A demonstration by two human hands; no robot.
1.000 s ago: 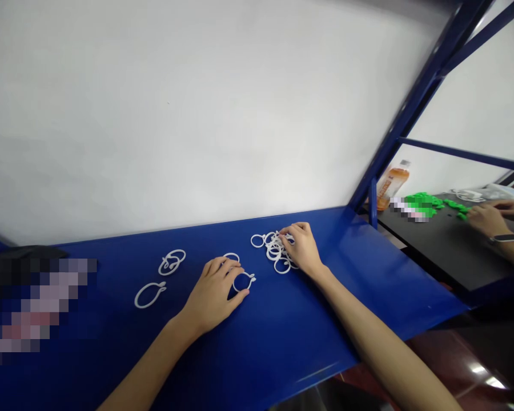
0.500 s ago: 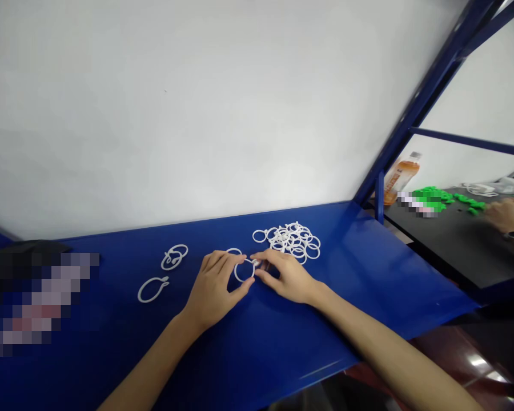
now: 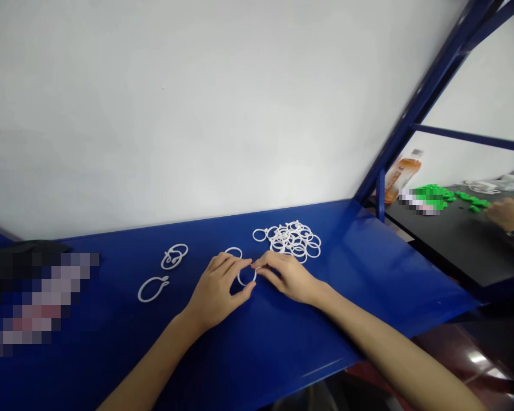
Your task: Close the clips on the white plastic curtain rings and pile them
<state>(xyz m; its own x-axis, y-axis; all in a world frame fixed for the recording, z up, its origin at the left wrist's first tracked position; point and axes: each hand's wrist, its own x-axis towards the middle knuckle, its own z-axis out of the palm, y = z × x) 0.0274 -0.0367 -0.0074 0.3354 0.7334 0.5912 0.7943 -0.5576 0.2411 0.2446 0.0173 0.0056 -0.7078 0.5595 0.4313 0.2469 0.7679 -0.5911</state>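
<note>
Between my two hands is a white plastic ring [image 3: 247, 283], the kind with a small clasp, like a curtain ring. My left hand [image 3: 218, 288] curves around its left side, with thumb and fingers gripping the rim. At the ring's upper right, my right hand [image 3: 286, 277] pinches it with thumb and forefinger; the fingertips cover the clasp. Just behind my left hand lies another white ring [image 3: 233, 249], partly hidden by the fingers. A heap of white rings [image 3: 294, 240] sits beyond my right hand.
On the blue table [image 3: 282, 354], left of my hands, lie a few white rings [image 3: 153, 289] and a dark cloth-like item [image 3: 25, 257]. To the right, beyond a blue metal post [image 3: 380, 194], a black table [image 3: 437, 240] holds green pieces [image 3: 437, 195], a bottle [image 3: 405, 177] and another person's hand [image 3: 508, 214].
My right fingertips have moved slightly left over the ring's clasp, covering it. The ring has shifted a little to the right and down. The loose rings lie as before.
</note>
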